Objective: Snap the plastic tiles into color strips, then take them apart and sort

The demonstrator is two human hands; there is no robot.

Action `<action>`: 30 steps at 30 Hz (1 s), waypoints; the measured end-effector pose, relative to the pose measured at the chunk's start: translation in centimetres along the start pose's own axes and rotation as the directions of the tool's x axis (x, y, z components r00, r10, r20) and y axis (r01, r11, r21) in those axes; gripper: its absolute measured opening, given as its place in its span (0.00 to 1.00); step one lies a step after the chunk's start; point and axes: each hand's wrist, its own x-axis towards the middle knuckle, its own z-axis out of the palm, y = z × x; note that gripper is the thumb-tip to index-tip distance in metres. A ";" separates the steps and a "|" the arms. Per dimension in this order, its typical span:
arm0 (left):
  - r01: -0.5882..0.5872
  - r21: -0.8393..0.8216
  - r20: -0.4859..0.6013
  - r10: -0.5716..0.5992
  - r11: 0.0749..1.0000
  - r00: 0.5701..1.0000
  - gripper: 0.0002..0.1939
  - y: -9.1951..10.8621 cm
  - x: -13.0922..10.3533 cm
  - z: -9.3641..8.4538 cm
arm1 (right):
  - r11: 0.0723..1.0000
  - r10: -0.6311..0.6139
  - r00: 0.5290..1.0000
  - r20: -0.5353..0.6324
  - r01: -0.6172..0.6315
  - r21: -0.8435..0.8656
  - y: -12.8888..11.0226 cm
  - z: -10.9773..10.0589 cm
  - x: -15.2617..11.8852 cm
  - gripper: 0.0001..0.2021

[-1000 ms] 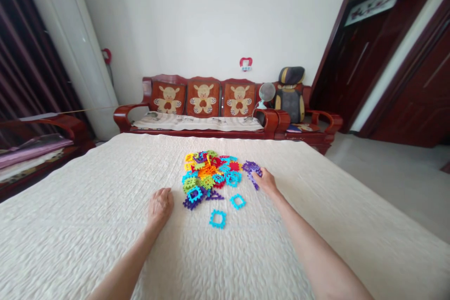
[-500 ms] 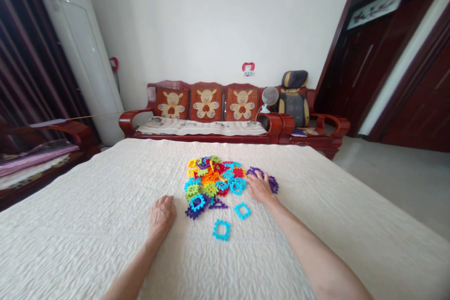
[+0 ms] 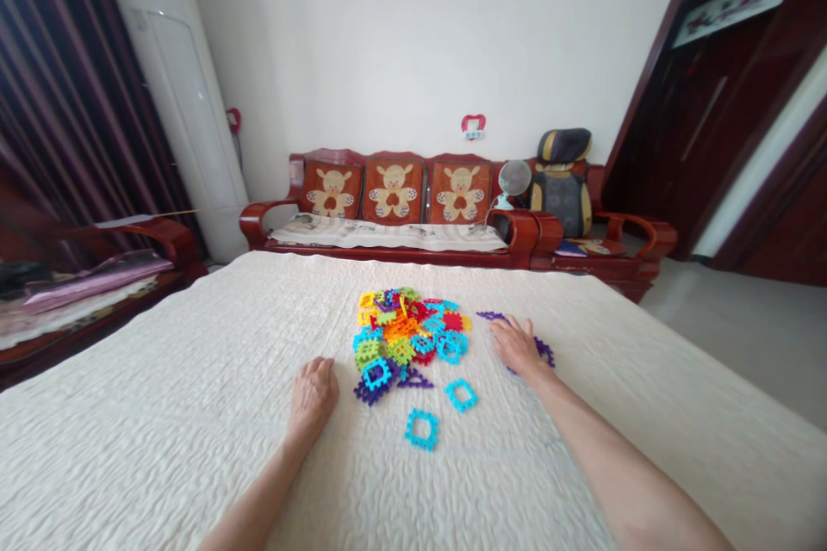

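Note:
A heap of colourful notched plastic pieces [image 3: 401, 329] lies at the middle of the cloth-covered table [image 3: 194, 379]. My right hand [image 3: 517, 344] rests over purple pieces [image 3: 546, 351] to the right of the heap, fingers spread; it covers part of them. Left of the heap, my left hand [image 3: 314, 389] lies on the cloth with nothing in it, fingers loosely extended. Two blue square frames, one [image 3: 461, 395] nearer the heap and one [image 3: 422, 430] closer to me, lie apart. A purple triangle [image 3: 415, 379] touches the heap's near side.
Behind the table stands a red wooden sofa [image 3: 258, 228] with bear cushions [image 3: 394, 191]. A small fan [image 3: 515, 179] and a massage cushion [image 3: 561, 198] are at the back right. Another wooden seat [image 3: 171, 241] is at the left.
My right hand has slid to the right, away from the heap, and the purple pieces under it have shifted the same way. The view has turned slightly left. My left hand stays beside the heap.

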 end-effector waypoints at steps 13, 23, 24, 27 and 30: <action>0.025 -0.181 -0.093 -0.042 0.983 0.995 0.17 -0.3 1.0 -0.1 | 0.944 0.024 0.980 -0.199 0.044 0.328 -6.1 4.4 -3.6 0.18; 0.016 -0.165 0.161 0.011 0.986 0.987 0.24 8.4 12.9 -0.5 | 0.947 0.037 0.964 -0.262 0.049 0.317 -6.0 4.8 -3.6 0.20; 0.019 -0.161 0.182 0.011 0.987 0.983 0.24 9.1 13.7 -0.1 | 0.949 0.039 0.962 -0.269 0.049 0.311 -6.0 4.9 -3.6 0.20; 0.021 -0.148 0.246 0.016 0.989 0.969 0.21 10.4 15.1 1.3 | 0.953 0.046 0.959 -0.280 0.042 0.299 -6.1 5.0 -3.7 0.19; 0.027 -0.119 0.290 0.009 0.993 0.957 0.16 11.0 15.6 2.3 | 0.951 0.061 0.960 -0.273 0.027 0.307 -6.4 4.6 -3.8 0.20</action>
